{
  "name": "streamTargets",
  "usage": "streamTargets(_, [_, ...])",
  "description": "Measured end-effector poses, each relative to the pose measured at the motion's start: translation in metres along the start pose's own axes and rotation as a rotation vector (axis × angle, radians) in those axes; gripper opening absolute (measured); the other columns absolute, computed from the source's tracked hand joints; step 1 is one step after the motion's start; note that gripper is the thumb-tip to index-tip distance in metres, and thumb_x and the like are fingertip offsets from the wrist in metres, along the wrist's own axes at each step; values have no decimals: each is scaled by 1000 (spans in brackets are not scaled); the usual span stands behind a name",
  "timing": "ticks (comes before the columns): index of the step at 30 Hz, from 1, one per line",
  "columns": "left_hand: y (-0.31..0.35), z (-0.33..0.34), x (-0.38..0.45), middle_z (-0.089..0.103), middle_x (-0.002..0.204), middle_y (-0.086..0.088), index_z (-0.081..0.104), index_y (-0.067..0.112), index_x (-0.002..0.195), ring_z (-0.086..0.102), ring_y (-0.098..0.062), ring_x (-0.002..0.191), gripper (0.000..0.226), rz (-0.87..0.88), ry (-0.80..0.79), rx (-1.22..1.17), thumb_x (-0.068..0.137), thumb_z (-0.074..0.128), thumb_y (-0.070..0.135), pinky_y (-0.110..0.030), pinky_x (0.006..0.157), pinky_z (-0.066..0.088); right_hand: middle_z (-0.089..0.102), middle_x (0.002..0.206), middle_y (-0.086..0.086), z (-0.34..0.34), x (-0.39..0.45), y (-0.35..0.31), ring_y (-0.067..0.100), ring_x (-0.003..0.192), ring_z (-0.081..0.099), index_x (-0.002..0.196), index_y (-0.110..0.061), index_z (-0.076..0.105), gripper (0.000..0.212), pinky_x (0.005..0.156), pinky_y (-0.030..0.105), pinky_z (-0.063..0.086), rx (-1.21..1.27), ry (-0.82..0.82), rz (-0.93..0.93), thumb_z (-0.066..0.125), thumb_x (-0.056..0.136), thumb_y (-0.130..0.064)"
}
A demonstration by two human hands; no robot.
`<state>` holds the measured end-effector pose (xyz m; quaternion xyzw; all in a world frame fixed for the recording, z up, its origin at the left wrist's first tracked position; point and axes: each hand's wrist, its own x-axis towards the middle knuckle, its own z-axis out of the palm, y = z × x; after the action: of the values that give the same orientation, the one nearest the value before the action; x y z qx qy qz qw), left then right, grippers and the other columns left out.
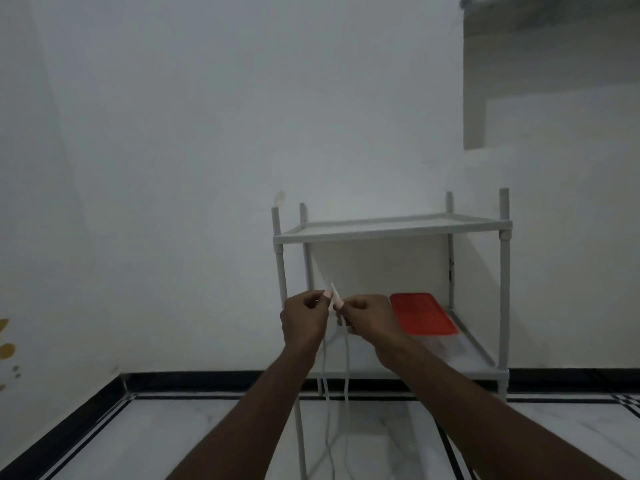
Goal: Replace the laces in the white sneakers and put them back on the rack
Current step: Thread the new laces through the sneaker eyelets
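My left hand (304, 318) and my right hand (369, 318) are raised close together in front of the rack (391, 230). Both pinch the tips of white laces (345, 368) between thumb and fingers. The strands hang straight down between my forearms toward the floor. The grey rack stands against the white wall, its top shelf bare. No white sneakers are in view.
A clear plastic box with a red lid (422, 315) lies on the rack's lower shelf. The marble floor (166, 438) has black border stripes along the wall. A recess in the wall (550, 74) sits at the upper right.
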<state>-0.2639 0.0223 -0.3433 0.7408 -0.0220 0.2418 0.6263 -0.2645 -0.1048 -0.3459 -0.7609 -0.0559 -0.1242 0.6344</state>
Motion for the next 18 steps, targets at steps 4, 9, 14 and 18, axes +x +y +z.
streamTargets(4, [-52, 0, -30, 76, 86, -1, 79, 15, 96, 70, -15, 83, 17, -64, -68, 133, 93, 70, 29, -33, 78, 58, 75, 75, 1, -5, -33, 66, 15, 73, 72, 86, -19, 76, 8, 74, 38, 59, -75, -54, 39, 71, 90, -24])
streamTargets(9, [-163, -5, -96, 73, 71, 0, 76, 19, 77, 71, -20, 74, 18, -271, -104, 215, 92, 69, 24, -42, 78, 61, 73, 69, 1, 2, -97, 158, 6, 59, 67, 83, -11, 74, 11, 58, 19, 48, -178, -190, 139, 69, 89, -19])
streamTargets(14, [-241, -19, -156, 76, 86, -7, 75, 10, 101, 71, -26, 89, 16, -459, -53, 311, 93, 66, 22, -45, 89, 56, 73, 71, -2, 14, -143, 238, 7, 63, 71, 80, -8, 74, 17, 56, 10, 46, -219, -184, 280, 72, 88, -22])
streamTargets(18, [-279, -25, -196, 69, 111, -11, 51, 5, 140, 65, -30, 106, 57, -493, -50, 436, 89, 72, 21, -44, 98, 50, 71, 65, -2, 23, -163, 277, 5, 58, 69, 83, -10, 76, 7, 56, 17, 51, -304, -276, 310, 72, 87, -14])
